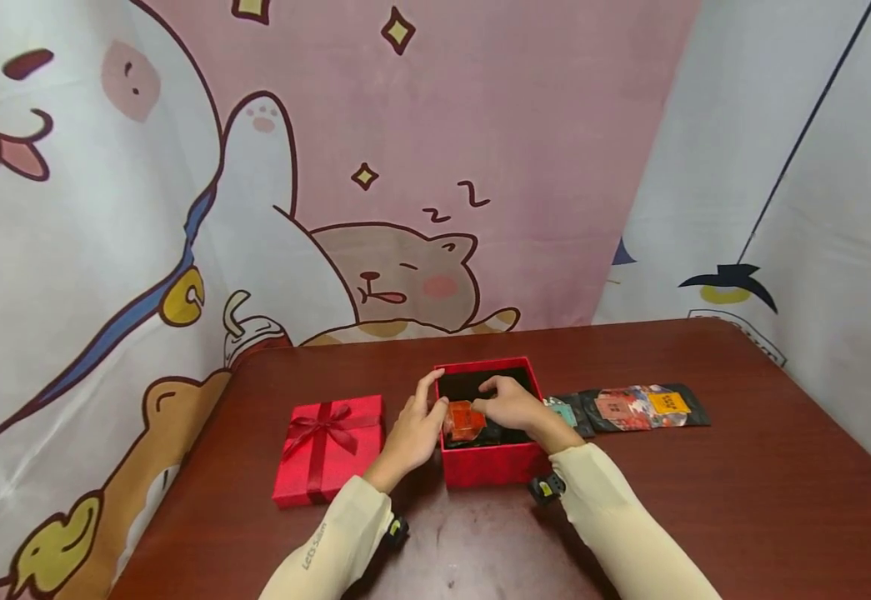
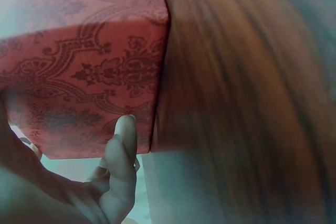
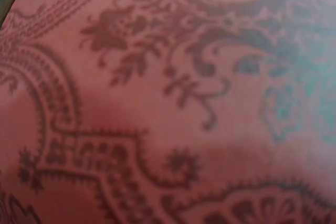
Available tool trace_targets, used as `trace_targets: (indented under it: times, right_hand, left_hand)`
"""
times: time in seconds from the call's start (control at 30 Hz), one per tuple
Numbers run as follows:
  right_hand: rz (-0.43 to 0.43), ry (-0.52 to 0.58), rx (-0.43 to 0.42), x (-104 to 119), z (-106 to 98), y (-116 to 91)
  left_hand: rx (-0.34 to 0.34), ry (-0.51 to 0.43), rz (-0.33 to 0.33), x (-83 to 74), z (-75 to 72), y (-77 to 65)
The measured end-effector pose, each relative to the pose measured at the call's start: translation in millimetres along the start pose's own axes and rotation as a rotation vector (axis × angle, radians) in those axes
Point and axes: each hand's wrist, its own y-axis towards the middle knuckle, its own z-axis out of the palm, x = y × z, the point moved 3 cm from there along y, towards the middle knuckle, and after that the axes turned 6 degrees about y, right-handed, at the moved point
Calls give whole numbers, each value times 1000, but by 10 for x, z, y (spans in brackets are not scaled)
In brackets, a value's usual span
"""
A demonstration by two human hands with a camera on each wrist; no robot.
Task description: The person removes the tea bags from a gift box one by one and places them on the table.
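An open red gift box (image 1: 491,468) with a dark inside stands on the table. My left hand (image 1: 414,429) holds its left wall, thumb at the rim and fingers along the patterned outside, as the left wrist view also shows on the box (image 2: 121,72). Inside lies a dark packet with an orange-red label (image 1: 465,421). My right hand (image 1: 513,406) reaches in over the right wall and pinches this packet near the label's right edge; some fingertips are hidden. Only the patterned box wall (image 3: 157,93) fills the right wrist view.
Left of the box lies the red lid (image 1: 356,454) with a ribbon bow. To the right, a dark packet with a pink and a yellow label (image 1: 641,408) lies flat, beside a green-labelled packet (image 1: 566,410) partly behind my right wrist. A printed cloth hangs behind the brown table (image 1: 765,492).
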Motion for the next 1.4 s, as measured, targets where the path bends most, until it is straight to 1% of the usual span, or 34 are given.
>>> trace_targets:
  times: [0.1,0.17,0.37,0.5,0.63,0.73,0.87,1.03,1.13,1.4]
  right_hand:
    - [16,-2,32,-15,32,4]
    - [27,-3,33,-26,37,4]
    - [13,26,6,-8,-11,-12]
    - [0,39,-4,-17,-39,-26]
    - [-7,37,-35,-31,-51,-29]
    - [-20,53,-45,-20,-46,-18]
    - [-43,78,-21,0,-28,-12]
    - [-46,44,34,39,-14,-8]
    - [-41,26,54,63,-12,0]
    - [-56,-27,57,91,35,8]
  left_hand:
    - [-7,-5,-10,33,5,-34]
    - [-6,-7,-18,28,1,-47]
    - [0,9,-22,-37,-13,-26]
    - [7,18,-17,-51,5,-18]
    - [19,27,-15,-54,14,-14]
    - [21,28,-25,-53,-1,-12]
    - [20,36,-32,-49,-22,-12]
    - [17,43,-26,-57,-49,1]
    - [10,41,-22,-76,-69,13]
    - [13,40,-18,-80,-80,-11]
